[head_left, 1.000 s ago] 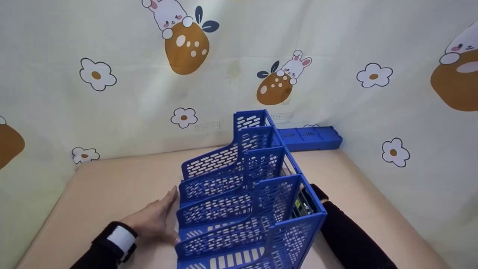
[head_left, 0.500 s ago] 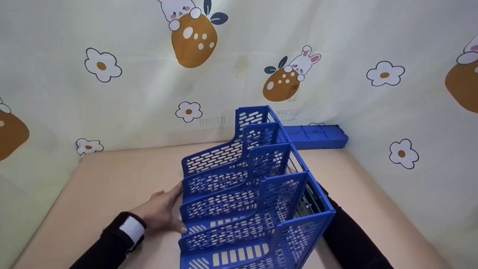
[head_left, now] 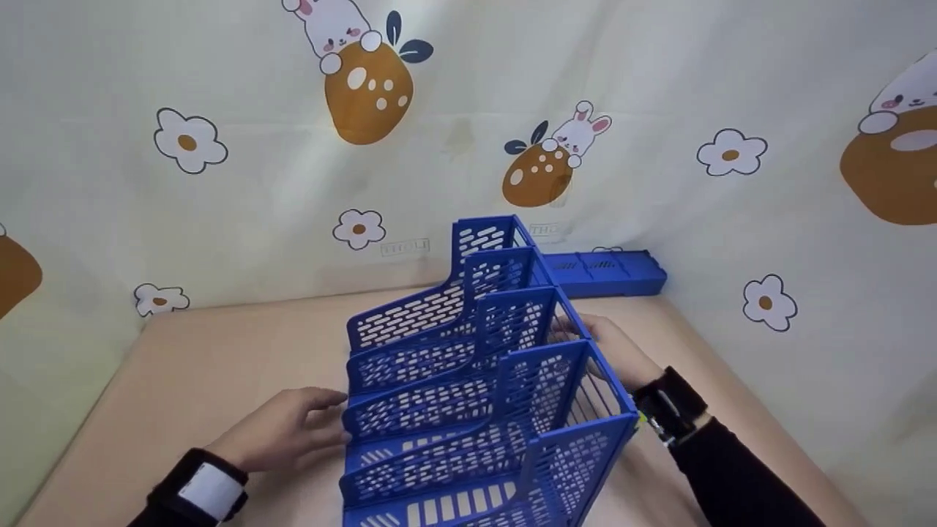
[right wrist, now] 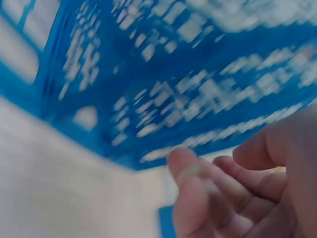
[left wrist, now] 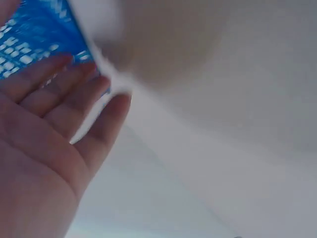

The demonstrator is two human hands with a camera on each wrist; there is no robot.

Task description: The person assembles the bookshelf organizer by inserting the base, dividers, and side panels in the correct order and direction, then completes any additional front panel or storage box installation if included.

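A blue plastic file rack (head_left: 545,373) with perforated dividers and several upright compartments stands on the table in the head view. My left hand (head_left: 285,428) is at the rack's front edge, fingers loosely extended; in the left wrist view the palm shows, with fingertips close to the blue plastic (left wrist: 44,29). Whether they touch it I cannot tell. My right hand (head_left: 611,344) is at the rack's back side, its fingertips partly hidden behind the frame. In the right wrist view the fingers (right wrist: 190,198) are loosely bent under the perforated panel (right wrist: 163,99), holding nothing.
Behind the rack, against the patterned curtain (head_left: 454,139), lies a long blue plastic piece (head_left: 611,274). Beige table surface (head_left: 241,344) extends to the left of the rack. A wall of the same curtain borders the right side.
My left hand has eased from a wider spread at the rack's front edge. My right hand, earlier mostly hidden behind the rack, has moved outward and farther along its back. The rack stays upright.
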